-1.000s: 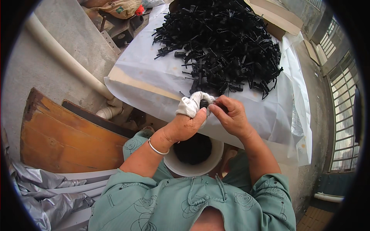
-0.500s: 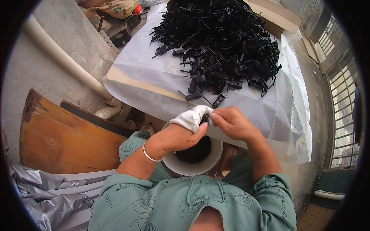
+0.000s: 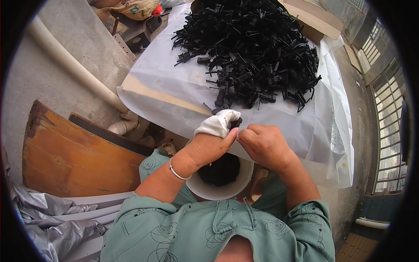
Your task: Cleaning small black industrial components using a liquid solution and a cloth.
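My left hand [image 3: 211, 139], its fingers wrapped in white cloth, and my right hand [image 3: 264, 144] meet over a small black plastic piece [image 3: 235, 124] and pinch it between them. They hover just above a white bucket [image 3: 220, 192] that holds dark pieces between my knees. Beyond my hands a big heap of black plastic parts [image 3: 253, 52] lies on a white sheet [image 3: 174, 87] spread over a low table. A metal bangle circles my left wrist.
A wooden board [image 3: 74, 153] leans at the left, with a white pipe [image 3: 74, 70] along the concrete wall. Grey plastic sheeting [image 3: 48, 218] is bunched at the lower left. Window bars [image 3: 388, 109] run along the right. Cardboard [image 3: 314, 17] lies behind the heap.
Both hands have drawn back from the edge of the heap toward my body and now sit over the bucket, still pinched together on a small black piece.
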Demonstrator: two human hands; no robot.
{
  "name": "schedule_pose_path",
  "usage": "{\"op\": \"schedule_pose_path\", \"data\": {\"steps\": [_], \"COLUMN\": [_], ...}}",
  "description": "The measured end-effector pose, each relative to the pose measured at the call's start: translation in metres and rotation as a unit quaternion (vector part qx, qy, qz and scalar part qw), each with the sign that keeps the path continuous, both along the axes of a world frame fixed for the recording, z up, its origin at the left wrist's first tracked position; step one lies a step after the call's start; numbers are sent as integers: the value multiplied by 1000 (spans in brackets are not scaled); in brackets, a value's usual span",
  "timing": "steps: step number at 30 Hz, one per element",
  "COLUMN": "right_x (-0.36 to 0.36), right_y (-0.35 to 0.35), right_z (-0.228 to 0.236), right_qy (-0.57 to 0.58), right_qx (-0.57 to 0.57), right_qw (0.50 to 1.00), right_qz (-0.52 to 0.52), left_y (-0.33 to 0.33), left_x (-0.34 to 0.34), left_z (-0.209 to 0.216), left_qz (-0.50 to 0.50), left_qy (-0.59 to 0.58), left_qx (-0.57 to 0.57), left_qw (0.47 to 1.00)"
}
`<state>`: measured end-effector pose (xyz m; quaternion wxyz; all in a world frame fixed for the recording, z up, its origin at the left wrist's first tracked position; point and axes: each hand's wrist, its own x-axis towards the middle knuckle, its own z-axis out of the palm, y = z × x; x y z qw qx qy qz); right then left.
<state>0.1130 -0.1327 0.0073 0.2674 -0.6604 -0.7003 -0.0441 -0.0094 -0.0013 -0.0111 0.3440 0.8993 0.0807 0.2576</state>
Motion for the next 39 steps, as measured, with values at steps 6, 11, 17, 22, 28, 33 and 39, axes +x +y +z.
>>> {"op": "schedule_pose_path", "data": {"steps": [6,11,17,22,28,33,39], "right_x": [-6,2,-6,-16,-11,3,14], "right_y": [10,10,14,22,18,8,9], "right_z": [-11,-9,-21,-32,-25,-6,-13], "right_qy": [359,482,349,392,423,400,236], "right_qx": [114,40,59,67,68,9,108], "right_qw": [920,874,932,912,902,914,966], "right_qz": [-110,-53,-74,-99,-61,-74,-13], "left_y": [-7,-10,-14,-18,-18,-3,-6], "left_x": [-2,-2,3,2,-3,-5,-1], "left_z": [17,14,7,4,5,6,15], "left_qz": [-105,-55,21,58,59,-39,-37], "left_qy": [28,11,-74,-82,-38,-53,-18], "left_qx": [-440,-391,-56,21,-89,-383,-407], "left_qw": [892,919,995,995,994,921,913]}}
